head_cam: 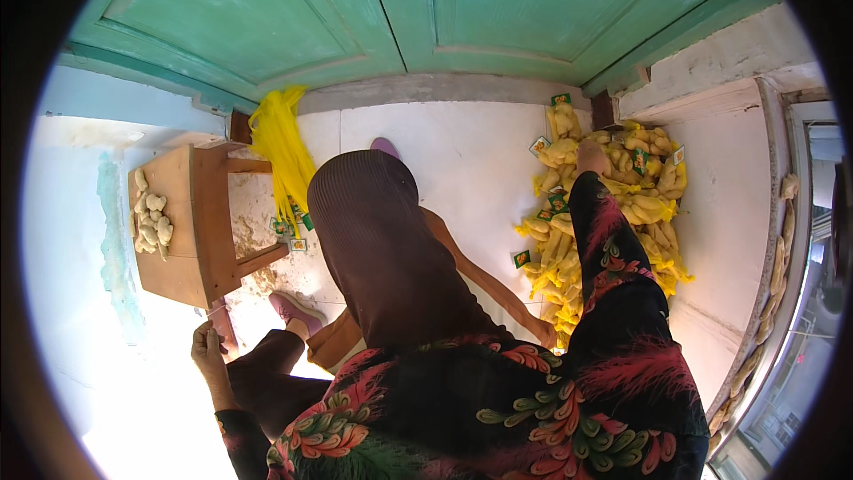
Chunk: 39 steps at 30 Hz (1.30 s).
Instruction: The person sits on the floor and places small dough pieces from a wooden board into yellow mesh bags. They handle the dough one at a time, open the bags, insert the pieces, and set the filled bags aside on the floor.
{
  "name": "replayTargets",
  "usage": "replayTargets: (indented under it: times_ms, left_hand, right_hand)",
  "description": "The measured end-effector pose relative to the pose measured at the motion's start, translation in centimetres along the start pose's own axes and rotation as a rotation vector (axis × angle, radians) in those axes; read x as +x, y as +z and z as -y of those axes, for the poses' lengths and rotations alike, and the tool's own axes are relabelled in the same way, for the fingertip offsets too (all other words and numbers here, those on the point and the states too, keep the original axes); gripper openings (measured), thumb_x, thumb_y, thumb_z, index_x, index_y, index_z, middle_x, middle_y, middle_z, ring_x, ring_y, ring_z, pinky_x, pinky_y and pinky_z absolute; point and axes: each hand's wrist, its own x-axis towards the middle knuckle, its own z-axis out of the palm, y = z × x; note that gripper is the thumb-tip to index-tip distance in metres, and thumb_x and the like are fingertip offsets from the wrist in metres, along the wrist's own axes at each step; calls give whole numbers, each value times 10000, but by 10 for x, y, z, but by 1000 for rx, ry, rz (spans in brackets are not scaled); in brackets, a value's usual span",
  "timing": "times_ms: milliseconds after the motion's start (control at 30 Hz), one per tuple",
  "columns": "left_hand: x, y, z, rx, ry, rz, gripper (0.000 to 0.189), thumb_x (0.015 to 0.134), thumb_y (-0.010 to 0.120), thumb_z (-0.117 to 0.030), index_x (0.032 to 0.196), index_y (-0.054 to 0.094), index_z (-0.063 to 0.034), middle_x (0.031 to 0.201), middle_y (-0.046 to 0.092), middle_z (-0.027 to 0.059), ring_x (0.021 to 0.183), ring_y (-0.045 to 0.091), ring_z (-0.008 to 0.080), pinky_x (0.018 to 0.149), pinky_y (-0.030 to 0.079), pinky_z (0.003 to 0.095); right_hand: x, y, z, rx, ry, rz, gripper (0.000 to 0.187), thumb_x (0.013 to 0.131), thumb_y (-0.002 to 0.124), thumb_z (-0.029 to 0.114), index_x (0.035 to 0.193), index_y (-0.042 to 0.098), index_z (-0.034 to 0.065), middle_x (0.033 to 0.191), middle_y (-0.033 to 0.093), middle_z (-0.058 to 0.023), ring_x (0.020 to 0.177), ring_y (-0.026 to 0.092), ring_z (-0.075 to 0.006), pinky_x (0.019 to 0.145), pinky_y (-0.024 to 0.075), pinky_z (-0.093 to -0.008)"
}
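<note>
On the right, my right hand is stretched out over a heap of yellow mesh bags filled with knobby, pale ginger-like roots. It touches the top of the heap; its fingers are largely hidden, so whether it grips a bag cannot be told. My left hand is raised at the left, thumb and fingers drawn together, close to the near corner of a wooden stool. Just above its fingertips shows a thin pale strip. Loose roots lie on the stool's top.
A bundle of empty yellow mesh bags with green tags hangs by the stool. Green double doors close off the far side. Pale floor tiles lie between my knee and the heap. A window frame stands at right.
</note>
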Motion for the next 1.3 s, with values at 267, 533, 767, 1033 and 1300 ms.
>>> replayTargets:
  times_ms: [267, 533, 767, 1033, 1300]
  left_hand:
    - [-4, 61, -20, 249, -146, 218, 134, 884, 512, -57, 964, 606, -5, 639, 543, 6, 494, 475, 52, 443, 385, 189]
    - [14, 94, -36, 510, -234, 433, 178, 849, 559, -83, 981, 621, 18, 613, 581, 38, 513, 520, 88, 489, 433, 236]
    - [29, 122, -35, 506, -273, 534, 196, 845, 566, -92, 993, 624, 23, 620, 592, 47, 510, 533, 95, 486, 446, 247]
    - [41, 139, -30, 490, -181, 561, 201, 843, 571, -98, 998, 631, 16, 628, 601, 48, 531, 546, 101, 502, 451, 246]
    - [32, 128, -16, 494, -259, 538, 196, 836, 573, -87, 996, 637, 7, 624, 597, 38, 517, 537, 96, 502, 453, 239]
  right_hand:
    - [65, 33, 21, 81, 84, 103, 355, 849, 533, 275, 1140, 625, 94, 1035, 643, -203, 960, 605, -361, 813, 479, -452]
    - [105, 90, -8, -118, 83, 440, 679, 793, 572, 391, 1352, 400, 47, 1332, 468, -203, 1192, 472, -369, 973, 401, -437]
    - [50, 107, 41, -200, -221, 249, 683, 712, 663, 413, 1294, 474, 110, 1292, 501, -144, 1198, 469, -306, 967, 409, -444]
    - [-15, 96, 83, 238, -542, 386, 441, 765, 611, 146, 1194, 545, 68, 1169, 574, -138, 1073, 550, -315, 899, 467, -383]
    - [8, 138, 68, -346, -541, 426, 568, 780, 507, 22, 1325, 450, 168, 1351, 444, -142, 1174, 480, -354, 929, 450, -421]
